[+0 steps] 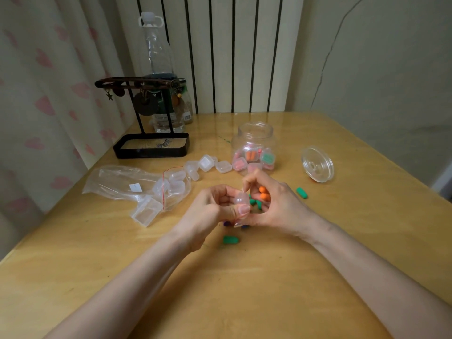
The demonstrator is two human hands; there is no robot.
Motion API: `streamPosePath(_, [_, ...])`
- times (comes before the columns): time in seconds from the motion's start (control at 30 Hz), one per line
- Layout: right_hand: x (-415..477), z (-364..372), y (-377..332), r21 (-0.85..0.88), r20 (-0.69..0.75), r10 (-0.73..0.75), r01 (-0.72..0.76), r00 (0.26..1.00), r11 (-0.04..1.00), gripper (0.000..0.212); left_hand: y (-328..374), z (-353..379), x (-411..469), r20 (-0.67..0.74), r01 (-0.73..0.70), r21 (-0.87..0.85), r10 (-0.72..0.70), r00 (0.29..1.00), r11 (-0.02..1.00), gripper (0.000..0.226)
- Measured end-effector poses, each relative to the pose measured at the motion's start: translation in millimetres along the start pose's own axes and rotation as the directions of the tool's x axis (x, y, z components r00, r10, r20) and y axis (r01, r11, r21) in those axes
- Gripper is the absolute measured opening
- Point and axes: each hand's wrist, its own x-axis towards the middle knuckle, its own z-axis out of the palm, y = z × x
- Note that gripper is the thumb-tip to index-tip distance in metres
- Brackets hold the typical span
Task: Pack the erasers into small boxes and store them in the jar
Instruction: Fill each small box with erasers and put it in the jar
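We see two bare hands meeting above the middle of a yellow wooden worktop [244, 289]. The left hand [210, 209] pinches a small clear box [241, 198] between thumb and curled fingers. The right hand [276, 206] is curled round two orange erasers [264, 194], with its forefinger touching the top of the box.

Green erasers lie loose on the worktop: one [230, 240] just in front of the hands, one [302, 193] to the right, and others [255, 204] partly hidden under the fingers. Something purple [228, 223] shows beneath the left hand.

Behind the hands stands the open jar [254, 145], which holds several filled boxes. Its clear lid [317, 164] lies apart to the right. To the jar's left, a row of empty boxes [208, 162] runs into a plastic bag [122, 182], with one open box [146, 210] near the left hand.

At the far left corner are a black jewellery stand [151, 145] and a tall clear bottle [159, 57]. The worktop's near half and right side are bare wood. Its left edge runs along a curtain [36, 94] with pink hearts, its far edge meets a white radiator [232, 52], and a pale wall [391, 69] is on the right.
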Motion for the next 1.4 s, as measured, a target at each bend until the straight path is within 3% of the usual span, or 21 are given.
streamPosePath(0.23, [0.4, -2.3, 3.5, 0.134, 0.069, 0.074, -0.083, 0.995, 0.987, 0.047, 0.3, 1.1, -0.7, -0.056, -0.028, 0.021, 0.029, 0.998, 0.999, 0.03])
streamPosePath(0.43, [0.1, -6.0, 7.5, 0.136, 0.012, 0.114, -0.114, 0.993, 0.984, 0.035, 3.6, -1.5, -3.5, -0.154, -0.194, 0.242, 0.235, 0.96, 0.951, 0.038])
streamPosePath(0.53, [-0.7, -7.2, 3.4, 0.181, 0.023, 0.136, -0.138, 0.99, 0.974, 0.027, 2.4, -5.5, -1.6, -0.216, -0.226, 0.224, 0.274, 0.937, 0.948, 0.043])
streamPosePath(0.67, [0.5, -0.1, 1.5, 0.074, -0.082, 0.101, -0.095, 0.992, 0.993, 0.016, 2.0, -5.1, -2.2, -0.245, -0.237, 0.149, 0.268, 0.932, 0.96, 0.044])
streamPosePath(0.77, [0.8, -0.6, 0.4, 0.066, -0.079, 0.112, -0.107, 0.991, 0.992, 0.019, 2.8, -6.1, -2.3, -0.235, -0.251, 0.123, 0.274, 0.933, 0.96, 0.036])
streamPosePath(0.87, [1.0, -3.2, -1.2, 0.1, -0.075, 0.181, -0.173, 0.981, 0.98, 0.02, 0.7, -6.8, -1.0, -0.229, -0.281, 0.257, 0.341, 0.912, 0.925, 0.036])
streamPosePath(0.97, [3.3, -5.9, 0.0, 0.2, -0.159, 0.346, -0.313, 0.925, 0.928, 0.016, -0.6, -5.3, -0.6, -0.194, -0.293, 0.356, 0.377, 0.906, 0.887, 0.041])
streamPosePath(1.07, [2.7, -10.1, -3.1, 0.324, -0.036, 0.45, -0.416, 0.892, 0.85, 0.005, -2.8, -5.8, -0.4, -0.17, -0.289, 0.412, 0.385, 0.907, 0.864, 0.044])
streamPosePath(1.17, [2.6, -10.6, -4.9, 0.405, 0.036, 0.439, -0.414, 0.898, 0.815, 0.028, -4.6, -5.1, -0.2, -0.145, -0.275, 0.415, 0.362, 0.921, 0.867, 0.045])
streamPosePath(1.3, [3.4, -6.2, -12.6, 0.078, -0.039, 0.274, -0.27, 0.961, 0.96, 0.038, -5.1, -1.0, -2.0, -0.102, -0.294, 0.391, 0.358, 0.928, 0.873, 0.045])
streamPosePath(1.4, [2.2, -5.1, -15.8, -0.016, -0.075, 0.191, -0.193, 0.979, 0.981, 0.029, -5.1, 0.6, -2.7, -0.078, -0.305, 0.342, 0.35, 0.934, 0.889, 0.046])
